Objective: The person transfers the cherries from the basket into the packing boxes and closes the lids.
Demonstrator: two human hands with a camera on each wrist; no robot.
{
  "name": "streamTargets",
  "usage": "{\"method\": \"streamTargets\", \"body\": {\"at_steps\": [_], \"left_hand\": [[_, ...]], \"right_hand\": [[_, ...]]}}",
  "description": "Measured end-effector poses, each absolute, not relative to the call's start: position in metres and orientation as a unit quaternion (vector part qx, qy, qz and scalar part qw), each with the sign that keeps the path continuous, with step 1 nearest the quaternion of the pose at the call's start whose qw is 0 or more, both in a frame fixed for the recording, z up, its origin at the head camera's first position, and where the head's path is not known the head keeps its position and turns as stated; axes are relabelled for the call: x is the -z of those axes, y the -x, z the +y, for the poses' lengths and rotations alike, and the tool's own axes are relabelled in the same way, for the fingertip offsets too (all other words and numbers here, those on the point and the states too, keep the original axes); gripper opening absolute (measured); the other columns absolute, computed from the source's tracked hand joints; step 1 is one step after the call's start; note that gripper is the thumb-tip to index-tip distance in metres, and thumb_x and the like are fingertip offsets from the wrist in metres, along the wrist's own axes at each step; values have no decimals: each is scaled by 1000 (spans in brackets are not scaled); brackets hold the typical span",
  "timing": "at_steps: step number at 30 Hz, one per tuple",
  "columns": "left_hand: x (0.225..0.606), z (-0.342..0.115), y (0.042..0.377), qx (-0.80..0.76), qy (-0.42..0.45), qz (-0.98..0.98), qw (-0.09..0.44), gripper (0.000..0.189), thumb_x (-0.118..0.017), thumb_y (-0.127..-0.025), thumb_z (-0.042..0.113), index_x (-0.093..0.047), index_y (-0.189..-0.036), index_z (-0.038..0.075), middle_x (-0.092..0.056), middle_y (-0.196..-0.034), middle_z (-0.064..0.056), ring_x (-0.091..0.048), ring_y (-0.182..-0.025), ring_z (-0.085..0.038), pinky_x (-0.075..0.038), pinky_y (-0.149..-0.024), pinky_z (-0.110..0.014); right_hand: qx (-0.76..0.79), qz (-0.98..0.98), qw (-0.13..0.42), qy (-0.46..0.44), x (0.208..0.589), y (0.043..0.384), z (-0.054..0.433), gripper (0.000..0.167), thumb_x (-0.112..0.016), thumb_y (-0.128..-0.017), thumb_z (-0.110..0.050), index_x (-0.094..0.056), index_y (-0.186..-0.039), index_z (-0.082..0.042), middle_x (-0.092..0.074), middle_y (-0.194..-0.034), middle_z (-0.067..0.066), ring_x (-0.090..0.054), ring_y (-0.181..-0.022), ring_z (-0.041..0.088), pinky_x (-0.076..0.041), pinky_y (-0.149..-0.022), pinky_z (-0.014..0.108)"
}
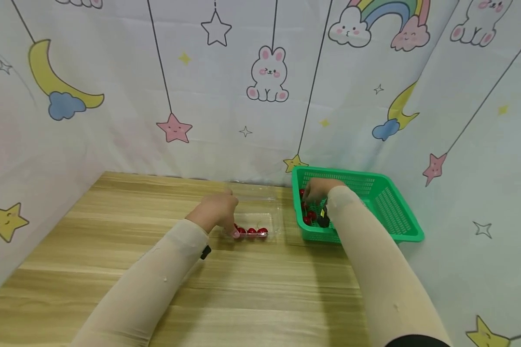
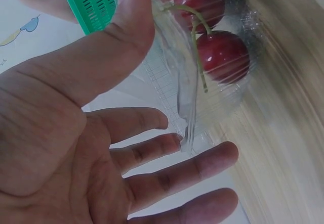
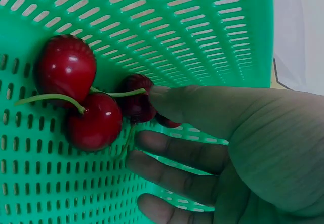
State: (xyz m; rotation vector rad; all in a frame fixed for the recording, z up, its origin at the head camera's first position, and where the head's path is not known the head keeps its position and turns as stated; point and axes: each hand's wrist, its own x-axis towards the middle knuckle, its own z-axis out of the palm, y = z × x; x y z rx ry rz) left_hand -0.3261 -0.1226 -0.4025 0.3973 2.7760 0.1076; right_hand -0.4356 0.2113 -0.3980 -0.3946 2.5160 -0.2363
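A clear plastic box (image 1: 267, 220) with its lid (image 1: 253, 192) folded back holds several red cherries (image 1: 262, 232). My left hand (image 1: 217, 210) is at the box's left side. In the left wrist view, its thumb (image 2: 134, 21) lies along the box wall, with its loosely extended fingers (image 2: 157, 181) beside the rim. My right hand (image 1: 319, 189) reaches inside a green basket (image 1: 401, 231). In the right wrist view, its thumb tip (image 3: 161, 93) meets a dark cherry (image 3: 134, 100), while the fingers extend below it. Two brighter cherries (image 3: 94, 123) with green stems lie beside it.
The wooden table (image 1: 260, 299) carries the box near its back edge, with the basket to its right. White cloth (image 1: 226, 140) printed with cartoons rises behind the table and along both sides. The basket's slotted wall (image 3: 167, 27) stands close over the right hand.
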Motion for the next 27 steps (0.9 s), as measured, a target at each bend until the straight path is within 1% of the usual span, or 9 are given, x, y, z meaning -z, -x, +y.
{"method": "streamTargets", "body": {"at_steps": [6,10,14,17,20,23,25,26,27], "left_hand": [[403,-122,326,-43,-138,974,172,105,-103,-82,51,-58,-166,6,-36,-183,-23,-63,-150,-43,-59,-117,-58],[403,-122,325,-47,-136,975,169,103,-103,-81,50,-60,-163,6,-38,-182,-22,-63,-149,-43,-58,-117,-59],[404,-123,325,-48,-137,976,164,101,-104,-80,50,-62,-161,6,-44,-178,-22,-65,-146,-42,-59,-115,-59],[405,-123,326,-49,-138,976,163,100,-105,-80,50,-64,-159,6,-49,-174,-21,-67,-143,-41,-59,-114,-59],[407,-123,327,-50,-139,976,162,99,-105,-79,51,-65,-157,6,-53,-168,-20,-69,-139,-39,-60,-113,-58],[408,-124,328,-49,-139,976,162,98,-105,-78,51,-66,-156,6,-55,-165,-19,-69,-137,-38,-61,-111,-57],[410,-124,332,-48,-137,976,165,101,-106,-76,54,-66,-156,7,-55,-165,-19,-69,-138,-38,-60,-112,-58],[431,-129,348,-49,-143,975,162,103,-106,-75,56,-66,-157,9,-53,-168,-18,-68,-140,-37,-60,-112,-57],[432,-129,350,-48,-142,975,164,104,-106,-75,57,-65,-158,9,-52,-170,-18,-67,-142,-38,-60,-113,-57]], "right_hand": [[58,942,294,147,408,439,208,33,-79,-109,-30,-83,-139,-15,-75,-150,11,-82,-112,23,-66,-105,51],[58,942,293,154,411,441,207,30,-81,-108,-29,-84,-135,-15,-78,-143,10,-81,-111,22,-67,-103,49],[56,944,289,147,412,442,207,19,-85,-105,-28,-87,-121,-18,-80,-128,5,-78,-107,22,-67,-95,46],[58,945,289,142,411,442,208,14,-86,-103,-27,-86,-114,-19,-79,-126,4,-78,-105,22,-67,-94,47],[62,945,285,146,408,442,210,16,-84,-104,-26,-86,-118,-19,-79,-131,5,-80,-106,21,-67,-96,48],[81,946,279,144,398,441,212,20,-80,-106,-25,-86,-124,-18,-81,-132,6,-80,-110,23,-68,-90,44],[94,947,274,143,388,439,215,18,-78,-107,-24,-88,-120,-19,-83,-125,4,-80,-110,24,-68,-84,41],[103,946,273,143,382,438,216,14,-77,-107,-23,-88,-112,-17,-83,-117,4,-78,-109,24,-66,-81,39],[111,945,272,143,376,437,216,13,-75,-107,-20,-86,-103,-16,-82,-107,2,-76,-103,23,-63,-76,37]]}}
